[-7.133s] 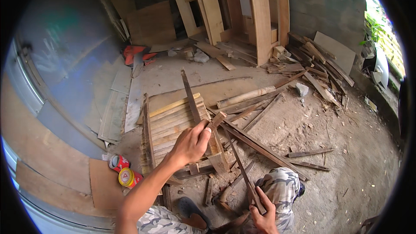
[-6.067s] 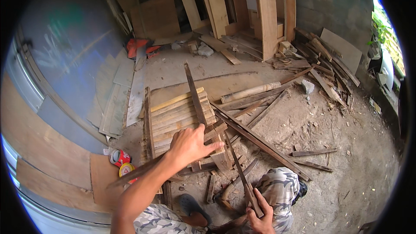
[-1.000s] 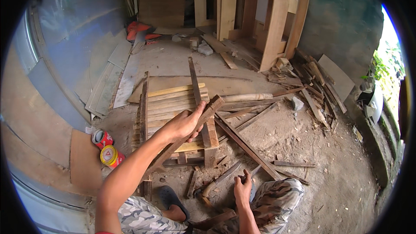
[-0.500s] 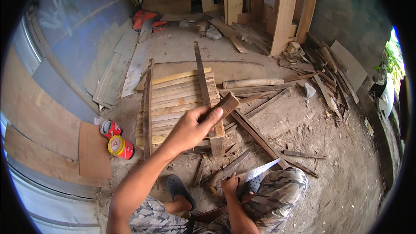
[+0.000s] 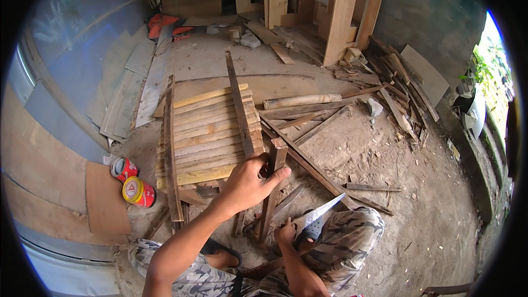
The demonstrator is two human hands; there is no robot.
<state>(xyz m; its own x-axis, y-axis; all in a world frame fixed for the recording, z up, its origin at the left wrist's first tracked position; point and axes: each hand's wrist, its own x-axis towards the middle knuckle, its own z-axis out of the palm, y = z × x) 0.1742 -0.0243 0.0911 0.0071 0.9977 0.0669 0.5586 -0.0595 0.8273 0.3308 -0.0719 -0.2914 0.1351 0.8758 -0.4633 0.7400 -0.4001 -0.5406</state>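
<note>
My left hand [image 5: 250, 184] is closed around a dark brown wooden strip [image 5: 269, 203], its thumb lying across the front. The strip stands nearly upright before me, with a pale, rough top end above the hand. Low between my knees, my right hand [image 5: 285, 233] grips a handsaw [image 5: 322, 213] by its handle; the toothed silver blade points up and right beside my right knee. Behind the strip, a curved dark blade [image 5: 289, 200] lies partly hidden on the ground.
Ahead lies a stack of pale slats [image 5: 206, 129] with two long dark battens [image 5: 171, 154] across it. Paint cans [image 5: 140, 191] stand at left. Several scrap boards [image 5: 404, 77] are heaped at right, and a long dark beam [image 5: 313, 168] crosses the dirt floor.
My left hand has come down and turned the wooden strip from a slanting position to nearly upright. The view has shifted slightly; my right hand still holds the handsaw.
</note>
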